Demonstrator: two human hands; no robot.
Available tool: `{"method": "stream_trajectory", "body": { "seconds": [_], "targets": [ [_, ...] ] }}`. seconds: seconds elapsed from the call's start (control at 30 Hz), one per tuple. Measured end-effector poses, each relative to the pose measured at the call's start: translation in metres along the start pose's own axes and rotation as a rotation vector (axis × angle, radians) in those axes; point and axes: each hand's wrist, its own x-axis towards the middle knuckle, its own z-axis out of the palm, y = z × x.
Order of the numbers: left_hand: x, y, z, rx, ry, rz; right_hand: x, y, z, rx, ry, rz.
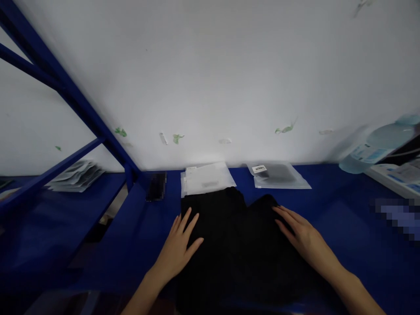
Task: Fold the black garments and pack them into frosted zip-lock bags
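A black cloth garment (226, 245) lies spread on the blue table, with a V-shaped dip in its far edge. Its lower part runs towards me and fades into shadow, so I cannot tell its exact kind. My left hand (177, 249) rests flat on the garment's left side, fingers spread and thumb apart. At the right side, my right hand (300, 234) touches the garment's upper edge with its fingertips. The fingers there are stretched out, and a gap shows between them and the thumb.
Behind the garment lie white plastic packets (208, 178) and a clear zip bag (278, 175) with a barcode label. A dark phone (156, 186) is at left, by a blue metal frame (82, 105). A large water bottle (374, 146) leans at right. More packets (78, 175) lie beyond the frame.
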Motion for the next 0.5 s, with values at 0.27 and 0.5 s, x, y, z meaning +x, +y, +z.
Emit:
{"method": "stream_trajectory", "body": {
  "seconds": [0.27, 0.5],
  "targets": [
    [0.003, -0.002, -0.001, -0.027, 0.109, -0.041, -0.004, 0.004, -0.005, 0.059, 0.0, 0.054],
    [0.059, -0.034, -0.042, -0.169, 0.263, -0.048, -0.006, 0.007, 0.0, 0.11, 0.01, 0.075]
  ]
}}
